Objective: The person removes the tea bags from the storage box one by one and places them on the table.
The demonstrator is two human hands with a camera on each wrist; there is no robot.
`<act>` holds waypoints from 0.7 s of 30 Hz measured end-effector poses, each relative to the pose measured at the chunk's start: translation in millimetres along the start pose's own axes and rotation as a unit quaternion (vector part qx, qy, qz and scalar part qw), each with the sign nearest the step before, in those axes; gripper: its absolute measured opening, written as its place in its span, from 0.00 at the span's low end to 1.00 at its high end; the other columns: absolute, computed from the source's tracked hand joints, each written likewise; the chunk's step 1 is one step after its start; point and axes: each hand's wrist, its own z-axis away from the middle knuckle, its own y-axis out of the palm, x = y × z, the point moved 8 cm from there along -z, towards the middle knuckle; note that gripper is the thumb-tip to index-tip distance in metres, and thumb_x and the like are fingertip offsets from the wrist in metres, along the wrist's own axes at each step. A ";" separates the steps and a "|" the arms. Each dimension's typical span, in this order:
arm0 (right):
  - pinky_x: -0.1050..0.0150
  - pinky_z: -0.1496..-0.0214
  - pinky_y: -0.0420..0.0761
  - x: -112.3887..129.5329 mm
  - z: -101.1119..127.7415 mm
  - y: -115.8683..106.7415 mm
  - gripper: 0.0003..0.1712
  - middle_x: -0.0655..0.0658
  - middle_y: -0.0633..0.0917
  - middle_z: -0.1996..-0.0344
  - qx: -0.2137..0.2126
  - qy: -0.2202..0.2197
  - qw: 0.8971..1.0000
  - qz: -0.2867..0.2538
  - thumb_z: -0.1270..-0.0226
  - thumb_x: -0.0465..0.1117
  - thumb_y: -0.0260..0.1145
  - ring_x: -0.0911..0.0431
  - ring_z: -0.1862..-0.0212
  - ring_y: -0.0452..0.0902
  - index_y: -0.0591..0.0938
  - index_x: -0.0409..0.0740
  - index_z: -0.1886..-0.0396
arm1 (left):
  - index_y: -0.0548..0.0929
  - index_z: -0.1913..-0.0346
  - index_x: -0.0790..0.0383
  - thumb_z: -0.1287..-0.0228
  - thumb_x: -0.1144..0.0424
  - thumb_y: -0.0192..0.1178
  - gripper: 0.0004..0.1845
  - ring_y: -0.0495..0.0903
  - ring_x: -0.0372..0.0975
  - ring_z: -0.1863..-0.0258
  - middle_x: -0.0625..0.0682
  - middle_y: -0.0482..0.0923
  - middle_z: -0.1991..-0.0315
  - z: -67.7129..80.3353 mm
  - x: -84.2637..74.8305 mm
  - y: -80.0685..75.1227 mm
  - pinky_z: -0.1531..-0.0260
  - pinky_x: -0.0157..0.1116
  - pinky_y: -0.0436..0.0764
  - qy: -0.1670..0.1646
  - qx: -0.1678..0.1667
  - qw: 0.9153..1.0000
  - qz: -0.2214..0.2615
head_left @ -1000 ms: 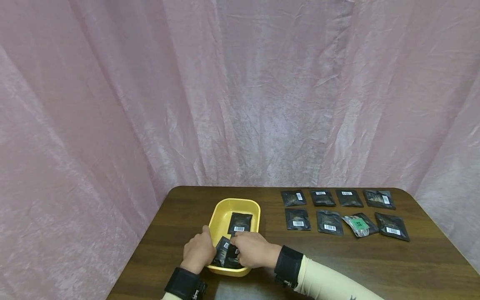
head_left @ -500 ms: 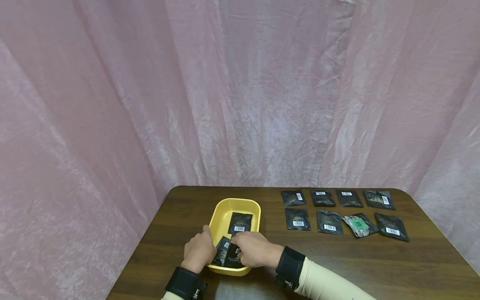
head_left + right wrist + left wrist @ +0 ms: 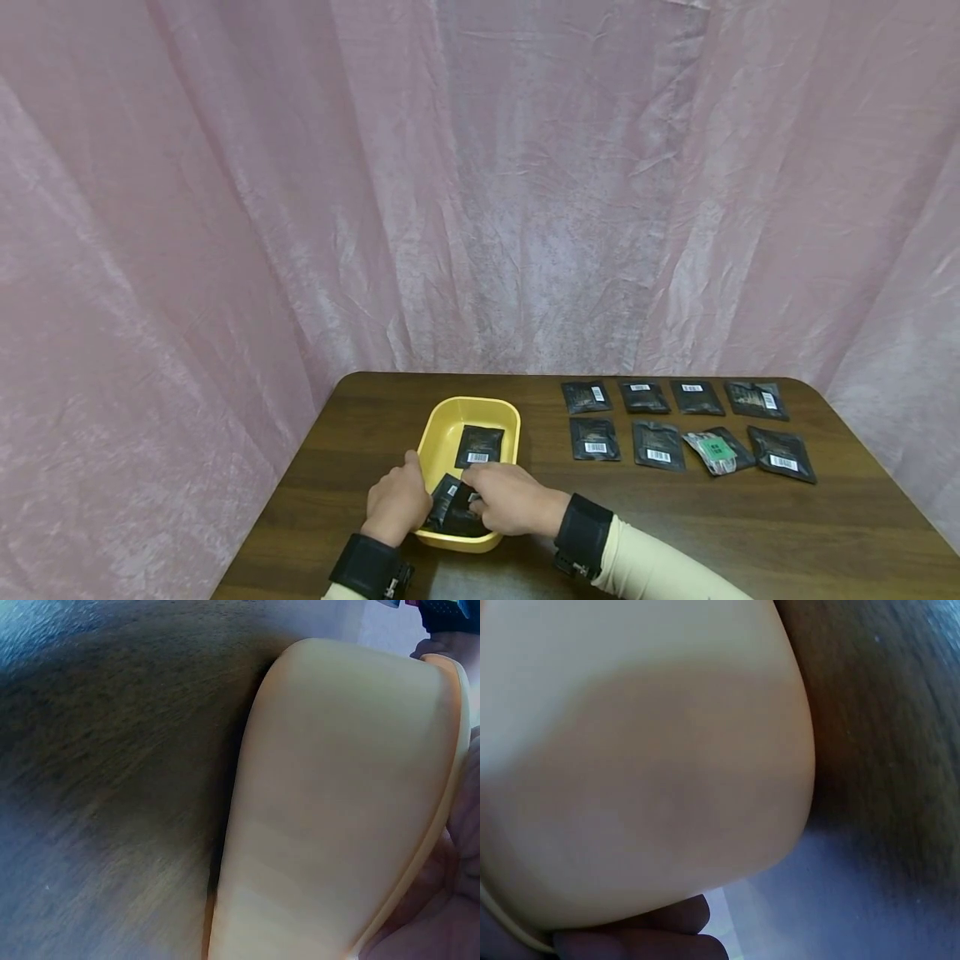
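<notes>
- The yellow tray (image 3: pixel 448 433) stands between the hands, with three packets visible in it.
- The dark packet (image 3: pixel 459 523) lies against the bent fingers of the right hand (image 3: pixel 510 500), at their eight o'clock; whether they pinch it or only touch it, I cannot tell.
- The labelled packet (image 3: pixel 442 497) lies at their nine o'clock, partly under the dark one.
- The far packet (image 3: pixel 478 443) lies flat at their twelve o'clock.
- The left hand (image 3: pixel 397 500) grips the tray's rim at eight o'clock, thumb pointing toward twelve.
- The right fingertips are hidden in the head view, and the hand is cut off at the right wrist view's edge.
- The tray's outer wall fills most of the left wrist view; whose blurred fingers show at six o'clock there is unclear.
- The right forearm reaches in from the tray's four o'clock, the left from eight, each with a black wrist band (image 3: pixel 582 533).
- Eight more packets (image 3: pixel 659 444) lie in two rows on the table (image 3: pixel 675 521), at the tray's three o'clock.
</notes>
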 end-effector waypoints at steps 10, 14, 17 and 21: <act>0.70 0.62 0.73 -4.4 2.8 -8.0 0.06 0.58 0.79 0.67 -0.033 -0.017 0.998 -0.043 0.26 0.41 0.70 0.67 0.66 0.71 0.79 0.53 0.63 | 0.74 0.46 0.66 0.38 0.67 0.70 0.21 0.79 0.48 0.73 0.58 0.79 0.70 1.4 -0.7 -0.1 0.72 0.48 0.76 0.001 0.000 1.000 -0.003; 0.70 0.61 0.74 -7.6 5.2 -20.4 0.05 0.57 0.79 0.65 -0.055 -0.023 0.997 -0.053 0.23 0.42 0.68 0.67 0.65 0.71 0.79 0.51 0.61 | 0.74 0.47 0.66 0.39 0.66 0.69 0.20 0.81 0.49 0.72 0.59 0.81 0.69 1.1 -1.0 -0.4 0.72 0.50 0.78 0.007 -0.007 1.000 -0.009; 0.69 0.58 0.75 -8.5 8.6 -35.2 0.05 0.57 0.79 0.63 -0.081 -0.025 0.994 -0.065 0.23 0.42 0.68 0.66 0.63 0.72 0.79 0.52 0.61 | 0.74 0.48 0.66 0.39 0.66 0.68 0.20 0.82 0.50 0.72 0.59 0.82 0.69 1.6 -1.7 -1.2 0.72 0.51 0.78 0.013 -0.013 1.000 -0.010; 0.67 0.56 0.77 -10.0 16.2 -55.0 0.07 0.58 0.79 0.62 -0.119 -0.021 0.989 -0.087 0.24 0.41 0.68 0.66 0.61 0.74 0.77 0.54 0.62 | 0.74 0.47 0.66 0.40 0.67 0.68 0.20 0.83 0.51 0.71 0.60 0.82 0.68 1.9 -1.7 -1.4 0.71 0.52 0.78 0.015 -0.015 1.000 -0.010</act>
